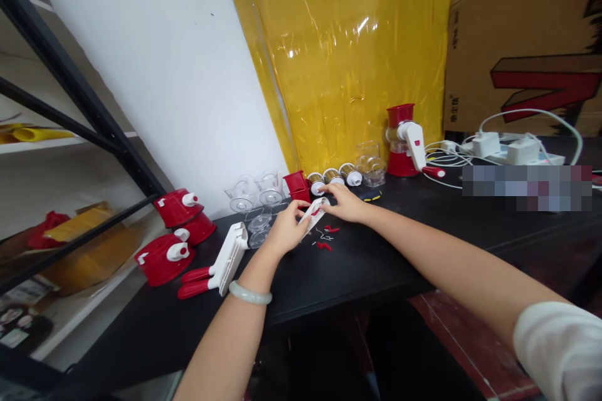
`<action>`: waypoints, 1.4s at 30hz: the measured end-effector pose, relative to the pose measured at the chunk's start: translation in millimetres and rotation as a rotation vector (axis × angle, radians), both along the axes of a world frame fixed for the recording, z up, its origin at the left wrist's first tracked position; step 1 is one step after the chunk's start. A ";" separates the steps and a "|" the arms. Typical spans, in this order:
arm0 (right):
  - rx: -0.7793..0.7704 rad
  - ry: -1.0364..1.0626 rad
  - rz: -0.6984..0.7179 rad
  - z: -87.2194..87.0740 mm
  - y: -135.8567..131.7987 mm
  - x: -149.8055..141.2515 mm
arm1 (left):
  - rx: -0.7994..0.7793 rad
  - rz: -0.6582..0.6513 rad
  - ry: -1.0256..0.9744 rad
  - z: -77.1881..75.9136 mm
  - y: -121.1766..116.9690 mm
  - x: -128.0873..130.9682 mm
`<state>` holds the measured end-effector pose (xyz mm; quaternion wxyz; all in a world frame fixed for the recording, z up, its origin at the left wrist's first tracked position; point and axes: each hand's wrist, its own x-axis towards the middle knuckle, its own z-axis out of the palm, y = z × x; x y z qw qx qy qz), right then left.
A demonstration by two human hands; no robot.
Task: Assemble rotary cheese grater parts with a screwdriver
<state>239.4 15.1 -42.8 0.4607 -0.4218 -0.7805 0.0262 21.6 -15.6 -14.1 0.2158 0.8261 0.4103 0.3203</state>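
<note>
Left hand [285, 229] and right hand [348, 203], pinching opposite ends of one white crank arm [313, 219]: probably light, stiff plastic, best held by side walls.

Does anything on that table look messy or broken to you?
Only the small red pieces and thin metal bits look untidy: they lie scattered near the white part in the hands, while the rollers stand lined up. I see no spill; fine damage would be too small to tell.
</note>
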 end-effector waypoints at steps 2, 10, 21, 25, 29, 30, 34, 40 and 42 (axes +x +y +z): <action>-0.047 0.009 0.056 -1.9 -0.3 -1.6 | -0.012 -0.021 -0.025 -1.0 -0.1 0.9; -0.171 -0.001 0.191 5.1 -8.1 -3.4 | 0.000 -0.065 -0.012 -0.7 -0.8 1.3; -0.182 0.022 0.198 6.6 -13.1 -6.3 | 0.004 -0.097 0.004 0.4 -1.2 1.5; -0.191 0.030 0.201 9.3 -16.9 -6.1 | 0.003 -0.131 0.015 0.5 -0.2 1.6; -0.227 0.055 0.235 10.3 -19.3 -6.6 | -0.003 -0.145 0.024 -0.6 1.1 1.2; -0.245 0.064 0.246 10.2 -19.5 -6.9 | -0.008 -0.151 0.025 -1.0 1.4 0.9; -0.334 0.114 0.274 9.8 -19.0 -7.8 | -0.041 -0.171 0.034 -1.9 1.9 0.2; -0.362 0.122 0.307 9.4 -18.6 -7.5 | -0.088 -0.180 0.037 -0.4 -0.4 0.4; -0.362 0.114 0.309 9.3 -18.8 -7.1 | -0.119 -0.175 0.035 0.5 -1.8 0.4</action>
